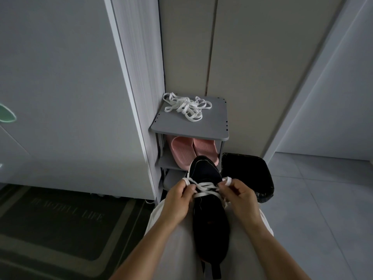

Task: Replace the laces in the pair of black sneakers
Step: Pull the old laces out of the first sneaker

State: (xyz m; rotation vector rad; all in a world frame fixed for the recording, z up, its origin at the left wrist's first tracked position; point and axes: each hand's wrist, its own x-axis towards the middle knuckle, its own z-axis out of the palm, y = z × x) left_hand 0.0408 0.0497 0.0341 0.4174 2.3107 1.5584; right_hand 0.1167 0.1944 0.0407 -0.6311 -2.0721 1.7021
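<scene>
1. Just beyond the hands stands a small grey plastic shoe rack (214, 130); a loose tangle of white flat laces (186, 107) lies on its top shelf and a pair of pink rubber slippers (193, 150) on the shelf below. A black-lined waste bin (250, 174) sits beyond the right hand, and a dark doormat (60, 223) lies left of the left forearm.
2. Between the hands, a black fabric sneaker (207, 211) rests lengthwise on the person's lap, toe pointing away toward the rack, heel nearest the body.
3. Left hand (177, 201) and right hand (240, 196) each pinch a loop of the white lace (203, 188) threaded across the shoe's front eyelets, forearms converging from below.
</scene>
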